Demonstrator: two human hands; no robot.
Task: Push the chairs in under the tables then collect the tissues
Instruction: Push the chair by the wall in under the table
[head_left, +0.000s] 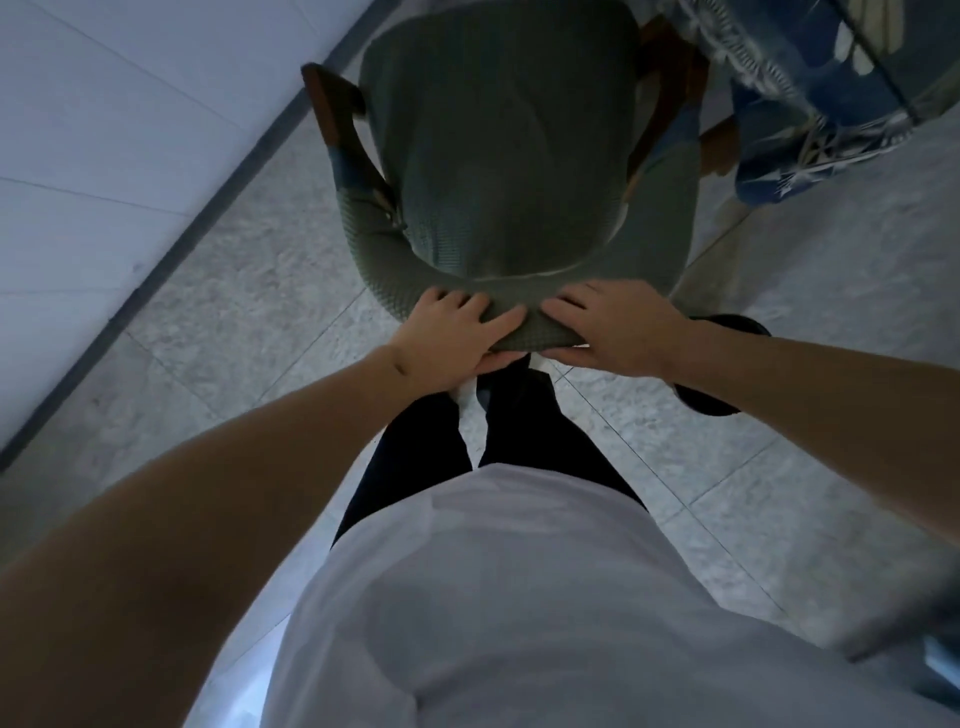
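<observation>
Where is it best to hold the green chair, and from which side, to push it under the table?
Grip the top rim of the green chair backrest from behind, as the left hand and right hand do now. The rim curves round at hand height, and the seat faces the table with the blue cloth.

1. Dim, cool, bluish light throughout; no source visible.
2. Soft shadow darkens the green chair seat (498, 156).
3. Motion blur smears the patterned cloth (810, 78), top right.
4. Wide-angle distortion bends wall and floor lines at the edges.
</observation>
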